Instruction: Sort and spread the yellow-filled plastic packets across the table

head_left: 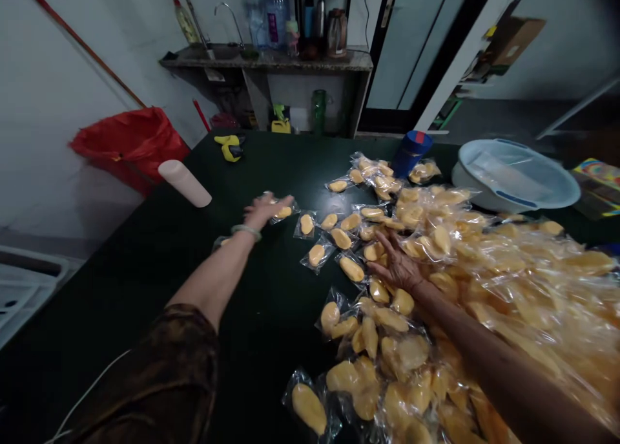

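Many small clear plastic packets, each sealed around a piece of yellow fruit flesh, lie scattered on the dark green table [252,340]. A large heap of them [513,295] fills the right side. My left hand [265,210], with a pale green bangle [246,232] on its wrist, reaches out flat with its fingers on a packet [283,212]. My right hand [396,266] hovers or rests at the heap's left edge, fingers spread, with a single packet [351,269] close by. Neither hand visibly closes on anything.
A pale blue plastic basin [516,176] and a blue cup [411,153] stand at the table's far side. A white cylinder [185,183] lies on the table near a red plastic bag [130,147]. Behind stands a shelf [266,59] with bottles and a tap.
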`<action>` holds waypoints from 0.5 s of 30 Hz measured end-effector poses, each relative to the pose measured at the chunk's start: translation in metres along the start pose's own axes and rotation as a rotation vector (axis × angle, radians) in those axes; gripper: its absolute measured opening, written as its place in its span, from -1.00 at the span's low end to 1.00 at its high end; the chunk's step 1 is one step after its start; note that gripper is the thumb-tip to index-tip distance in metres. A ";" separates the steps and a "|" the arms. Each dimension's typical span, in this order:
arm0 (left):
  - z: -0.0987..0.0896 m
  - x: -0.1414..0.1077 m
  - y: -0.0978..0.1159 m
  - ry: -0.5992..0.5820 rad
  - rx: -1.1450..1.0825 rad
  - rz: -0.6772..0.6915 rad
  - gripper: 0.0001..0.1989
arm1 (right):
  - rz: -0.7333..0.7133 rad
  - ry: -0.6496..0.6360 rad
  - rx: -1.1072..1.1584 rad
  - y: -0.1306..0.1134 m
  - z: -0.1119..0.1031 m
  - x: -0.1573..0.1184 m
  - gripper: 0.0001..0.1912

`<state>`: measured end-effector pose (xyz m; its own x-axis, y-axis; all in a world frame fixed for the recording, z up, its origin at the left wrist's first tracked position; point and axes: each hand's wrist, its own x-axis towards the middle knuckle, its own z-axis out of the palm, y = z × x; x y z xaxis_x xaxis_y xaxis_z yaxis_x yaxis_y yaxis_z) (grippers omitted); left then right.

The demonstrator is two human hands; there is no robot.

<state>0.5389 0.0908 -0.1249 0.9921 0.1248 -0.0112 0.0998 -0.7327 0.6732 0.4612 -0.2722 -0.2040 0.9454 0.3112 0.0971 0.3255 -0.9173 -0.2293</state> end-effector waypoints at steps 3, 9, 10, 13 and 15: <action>0.079 -0.024 0.039 -0.008 -0.039 -0.055 -0.62 | 0.007 -0.077 -0.044 -0.005 -0.010 0.005 -0.17; 0.154 -0.100 0.089 -0.031 -0.366 0.015 -0.55 | 0.161 -0.213 -0.073 -0.037 -0.033 0.012 -0.37; 0.154 -0.110 0.091 -0.038 -0.447 0.013 -0.54 | 0.184 -0.196 -0.066 -0.045 -0.036 0.010 -0.41; 0.143 -0.136 0.098 -0.059 -0.713 -0.027 -0.54 | 0.215 -0.121 -0.018 -0.071 -0.046 -0.001 -0.54; 0.130 -0.151 0.103 -0.065 -0.877 -0.070 -0.51 | 0.232 -0.066 0.022 -0.088 -0.056 -0.011 -0.59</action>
<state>0.4087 -0.0908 -0.1503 0.9910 0.0921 -0.0975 0.0926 0.0560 0.9941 0.4208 -0.2085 -0.1307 0.9938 0.1088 -0.0237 0.0990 -0.9607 -0.2594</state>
